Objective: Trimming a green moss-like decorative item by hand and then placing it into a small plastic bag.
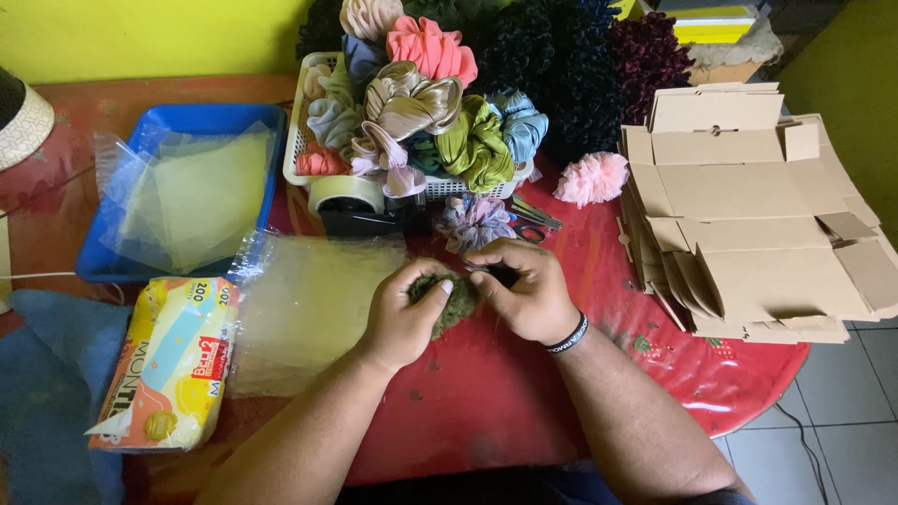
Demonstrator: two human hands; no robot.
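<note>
Both my hands meet at the middle of the red round table [486,393]. My left hand [404,313] and my right hand [528,290] together grip a dark olive-green fuzzy scrunchie [456,304], which is mostly hidden between the fingers. A dark band sits on my right wrist. Just left of my hands lies a pile of clear plastic bags [304,299]. A purple patterned scrunchie [472,223] rests just beyond my fingers.
A white basket [301,140] heaped with coloured scrunchies stands at the back, with a tape dispenser [351,201] in front. A blue tray [178,192] of clear bags is at left, a tissue pack [173,360] near it. Flat cardboard boxes [758,215] are stacked right. Scissors [533,220] and a pink scrunchie [591,178] lie nearby.
</note>
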